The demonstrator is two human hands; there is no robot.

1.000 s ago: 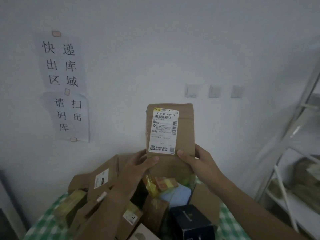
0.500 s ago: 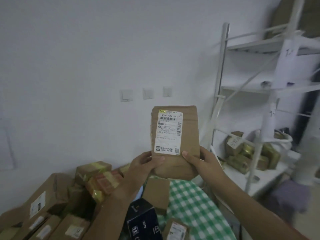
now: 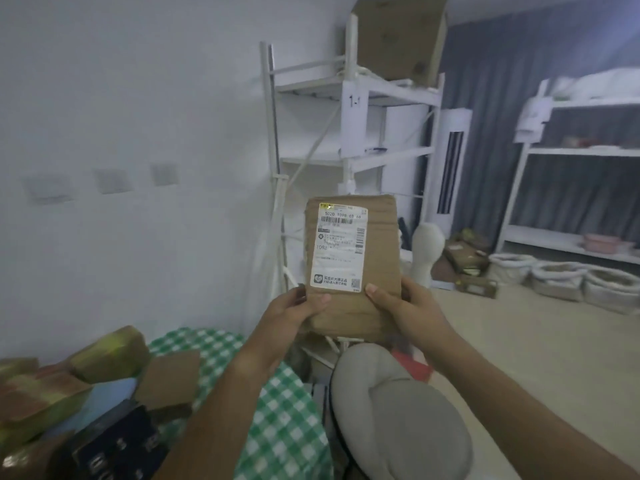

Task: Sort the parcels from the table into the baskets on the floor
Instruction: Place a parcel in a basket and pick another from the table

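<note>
Parcel is upright in the air, label facing the camera, clear of the table. Left hand and right hand both grip its bottom edge, thumbs on the front face, fingers curled behind. Looks like a light kraft mailer, wrinkled and soft, likely bends if held by one corner. Paper isn't slippery. Best hold: mid-sides, above the thumbs. Baskets sit well beyond the right fingers.

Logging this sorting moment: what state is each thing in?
Brown parcel: upright, label facing camera, held off the table.
Left hand: grips its lower left edge.
Right hand: grips its lower right edge.
Baskets: on the floor, contents unclear.
Table parcels: piled, untouched.
</note>
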